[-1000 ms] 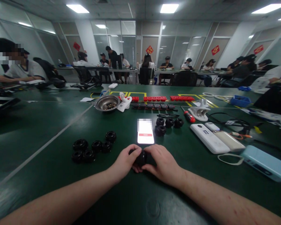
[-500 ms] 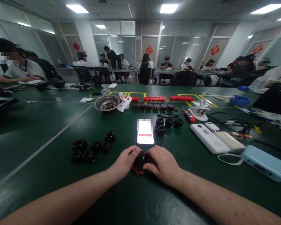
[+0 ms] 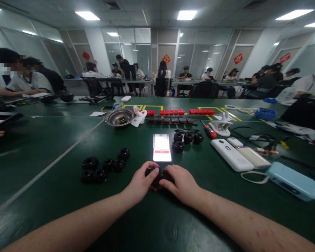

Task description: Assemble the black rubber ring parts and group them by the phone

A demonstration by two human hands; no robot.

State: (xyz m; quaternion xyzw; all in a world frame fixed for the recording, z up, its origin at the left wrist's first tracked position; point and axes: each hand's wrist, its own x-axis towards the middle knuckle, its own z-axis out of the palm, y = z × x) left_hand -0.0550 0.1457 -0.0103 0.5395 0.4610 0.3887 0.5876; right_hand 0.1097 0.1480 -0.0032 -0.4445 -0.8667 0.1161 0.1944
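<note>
Between my two hands is a glossy black round part (image 3: 160,174), partly covered by the fingers. My left hand (image 3: 141,182) is closed around its left side, the thumb lying on top. From the right, my right hand (image 3: 183,182) grips the same part with thumb and curled fingers. Just beyond them lies a phone (image 3: 162,156) with a lit screen. Several similar black ring-like parts (image 3: 119,165) sit in a group to the left. More of these black parts (image 3: 178,146) stand right of the phone.
Farther back are a metal bowl (image 3: 112,119) with small pieces, red trays (image 3: 172,112), a black strip (image 3: 170,121) and a red-black screwdriver (image 3: 209,131). On the right lie a white power bank (image 3: 232,155) and a light-blue case (image 3: 292,180). Other people sit around.
My left fingers and thumb have shifted over the black part, which seems slightly turned. Both hands keep their grip. At far left, another person's hand has come into view.
</note>
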